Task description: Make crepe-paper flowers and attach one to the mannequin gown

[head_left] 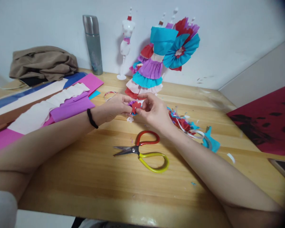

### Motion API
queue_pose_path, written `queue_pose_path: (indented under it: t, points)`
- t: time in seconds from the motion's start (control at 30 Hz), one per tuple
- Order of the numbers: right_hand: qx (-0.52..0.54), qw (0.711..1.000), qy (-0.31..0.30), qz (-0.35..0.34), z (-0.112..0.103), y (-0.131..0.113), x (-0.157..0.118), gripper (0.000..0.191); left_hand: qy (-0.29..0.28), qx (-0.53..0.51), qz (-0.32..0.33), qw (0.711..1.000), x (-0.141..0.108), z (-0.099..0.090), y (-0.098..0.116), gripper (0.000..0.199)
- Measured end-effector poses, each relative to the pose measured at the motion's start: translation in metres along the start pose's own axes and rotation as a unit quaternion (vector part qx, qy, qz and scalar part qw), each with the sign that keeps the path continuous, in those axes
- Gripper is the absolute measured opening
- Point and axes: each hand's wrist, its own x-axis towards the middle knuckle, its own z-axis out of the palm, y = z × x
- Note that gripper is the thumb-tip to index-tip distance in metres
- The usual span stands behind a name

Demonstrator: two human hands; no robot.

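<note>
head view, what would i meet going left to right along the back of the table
Crumpled brown cloth → flask with a metallic top → small white mannequin on a stand → tiered paper dress

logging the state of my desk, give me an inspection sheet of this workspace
Surface: glossy pale wooden table
Job's things: small red flower-shaped piece; scissors with red and yellow handles, blades parted
Clutter: blue, red and white scraps, right of the hands
Hands: left hand and right hand, fingers on the flower-shaped piece
Cables: nothing seen
Surroundings: grey-green bottle with silver cap, brown cloth, white mannequin, ruffled multicoloured dress
</note>
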Motion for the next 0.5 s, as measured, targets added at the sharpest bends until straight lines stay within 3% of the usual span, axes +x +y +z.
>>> queue_pose_path:
  t: [0.5]
  points:
    - [-0.021, 0.999, -0.011, 0.034, 0.0001, -0.0031, -0.0008, 0.034, 0.052, 0.076, 0.025, 0.995, -0.0005, -0.0001, -0.0007, 0.011]
